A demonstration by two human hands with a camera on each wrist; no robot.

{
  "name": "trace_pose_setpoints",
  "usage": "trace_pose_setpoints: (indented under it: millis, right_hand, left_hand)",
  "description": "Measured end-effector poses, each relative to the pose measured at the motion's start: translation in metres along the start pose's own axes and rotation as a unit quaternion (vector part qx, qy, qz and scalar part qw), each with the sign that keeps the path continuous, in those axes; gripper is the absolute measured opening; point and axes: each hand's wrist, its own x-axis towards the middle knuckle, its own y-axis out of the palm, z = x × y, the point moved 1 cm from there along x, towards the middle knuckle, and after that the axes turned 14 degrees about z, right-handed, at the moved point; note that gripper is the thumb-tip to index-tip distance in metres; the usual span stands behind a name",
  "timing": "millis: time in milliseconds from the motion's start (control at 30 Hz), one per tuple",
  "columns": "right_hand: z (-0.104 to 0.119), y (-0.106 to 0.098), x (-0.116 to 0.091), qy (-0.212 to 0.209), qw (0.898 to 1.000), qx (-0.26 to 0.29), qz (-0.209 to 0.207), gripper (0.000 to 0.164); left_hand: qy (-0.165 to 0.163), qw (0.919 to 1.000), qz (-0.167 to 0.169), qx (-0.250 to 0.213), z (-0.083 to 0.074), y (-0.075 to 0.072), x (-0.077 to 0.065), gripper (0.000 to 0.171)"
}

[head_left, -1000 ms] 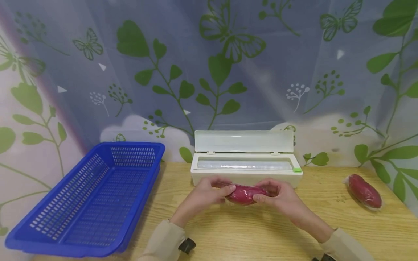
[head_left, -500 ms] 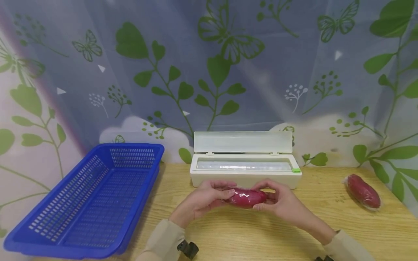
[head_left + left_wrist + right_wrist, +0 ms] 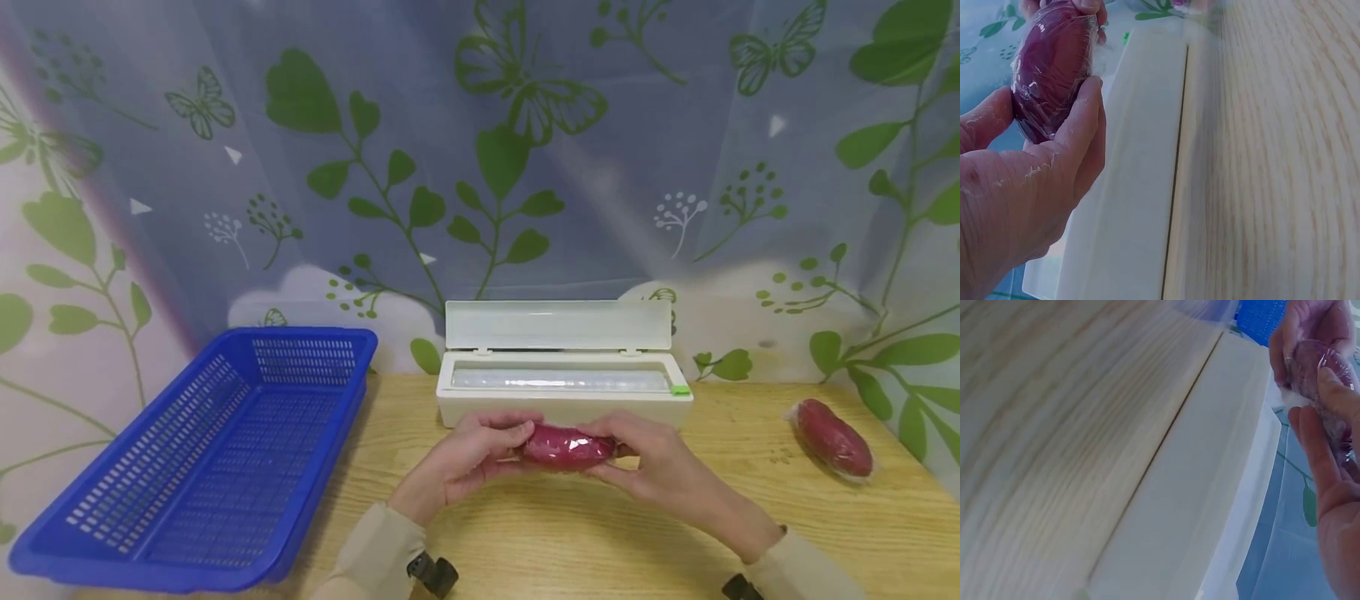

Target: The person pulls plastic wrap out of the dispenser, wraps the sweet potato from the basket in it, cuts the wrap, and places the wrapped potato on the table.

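Note:
Both hands hold up a crimson sweet potato [image 3: 568, 447] wrapped in shiny clear film, lying crosswise between them over the table. My left hand [image 3: 480, 457] grips its left end, thumb on top and fingers behind; the left wrist view shows the thumb and fingers on either side of the wrapped sweet potato [image 3: 1054, 69]. At the other end, my right hand [image 3: 651, 454] pinches it between thumb and fingers. Just behind the hands stands a white cling film dispenser [image 3: 562, 410], lid [image 3: 558, 325] raised, with a roll of film [image 3: 558, 380] inside.
A second film-wrapped sweet potato [image 3: 834, 440] lies on the wooden table [image 3: 570, 542] at the right. The blue plastic basket [image 3: 255, 450] at the left has nothing in it. A leaf-patterned curtain [image 3: 600, 208] hangs behind the table.
The sweet potato has been turned slightly in the hands, and the right hand's fingers have shifted along its right end. Dispenser, basket and second sweet potato stay put.

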Motion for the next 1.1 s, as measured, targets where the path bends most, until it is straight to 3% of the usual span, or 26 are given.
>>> trace_pose_setpoints:
  millis: [133,233,300,400,467,600,633,700,767,833,900,1000,1033,1100]
  right_hand:
    - [0.003,0.0,0.001,0.019,1.0,0.001,-0.01,0.056]
    - [0.006,-0.002,0.002,0.095,0.99,0.108,0.008,0.048]
    - [0.007,-0.004,0.002,0.158,0.965,0.208,0.022,0.044]
    - [0.007,-0.007,0.001,0.231,0.912,0.338,0.029,0.042]
    - [0.006,-0.008,-0.001,0.25,0.879,0.405,0.028,0.036]
    - [0.002,-0.008,-0.006,0.248,0.82,0.515,0.026,0.03]
    - [0.002,-0.008,-0.007,0.247,0.81,0.532,0.028,0.031]
    - [0.001,-0.007,-0.008,0.247,0.803,0.54,0.034,0.031]
    - [0.001,-0.006,-0.008,0.253,0.812,0.524,0.039,0.032]
    - [0.002,-0.005,-0.007,0.261,0.833,0.487,0.043,0.035]
    - [0.003,-0.004,-0.006,0.266,0.867,0.418,0.041,0.039]
    - [0.007,-0.002,-0.004,0.261,0.93,0.257,0.036,0.046]
    - [0.009,-0.002,-0.003,0.253,0.946,0.198,0.036,0.047]
    - [0.013,-0.002,-0.002,0.235,0.967,0.096,0.037,0.047]
  left_hand:
    - [-0.004,0.9999,-0.012,0.0,-0.002,0.0,0.0,0.044]
    - [-0.004,0.9998,-0.019,-0.009,-0.003,0.0,0.001,0.044]
    - [0.001,0.9995,-0.024,-0.02,-0.003,0.001,0.001,0.045]
    - [0.009,0.9992,-0.025,-0.03,-0.004,0.002,0.001,0.045]
    - [0.015,0.9992,-0.019,-0.032,-0.005,0.004,0.001,0.045]
    - [0.019,0.9989,-0.002,-0.044,-0.007,0.008,0.001,0.046]
    - [0.021,0.9986,0.001,-0.049,-0.006,0.009,0.002,0.046]
    - [0.02,0.9978,0.002,-0.063,-0.005,0.01,0.002,0.047]
    - [0.019,0.9974,-0.005,-0.069,-0.004,0.01,0.002,0.047]
    - [0.019,0.9976,-0.015,-0.065,-0.002,0.01,0.003,0.048]
    - [0.018,0.9982,-0.027,-0.05,0.0,0.011,0.004,0.048]
    - [0.019,0.9986,-0.045,-0.02,0.003,0.015,0.006,0.048]
    - [0.018,0.9986,-0.047,-0.012,0.004,0.017,0.007,0.047]
    - [0.018,0.9986,-0.05,0.004,0.006,0.021,0.009,0.046]
